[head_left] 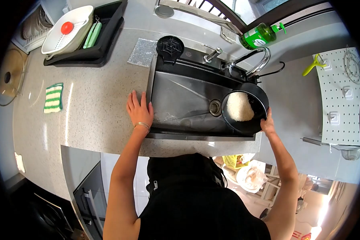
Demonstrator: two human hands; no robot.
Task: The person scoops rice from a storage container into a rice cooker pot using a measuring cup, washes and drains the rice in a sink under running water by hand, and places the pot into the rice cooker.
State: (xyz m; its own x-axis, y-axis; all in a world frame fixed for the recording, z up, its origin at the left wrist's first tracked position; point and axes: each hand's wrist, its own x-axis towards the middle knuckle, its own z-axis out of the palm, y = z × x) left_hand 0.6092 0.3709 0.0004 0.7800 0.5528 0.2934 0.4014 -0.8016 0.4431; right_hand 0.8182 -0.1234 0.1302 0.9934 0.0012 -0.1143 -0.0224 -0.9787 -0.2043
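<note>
- Dark pot, one: at the right end of the black sink, near the drain; whether it rests on the basin floor, I cannot tell.
- White grains, one heap: inside the pot.
- Right hand: closed on the pot's right side, some fingers hidden.
- Left hand: open, palm down, fingers slightly spread, holding nothing; on the speckled surface beside the sink's left rim.
- Faucet, metal: just behind the pot.
- Striped cloth, green and white: flat, further left.
</note>
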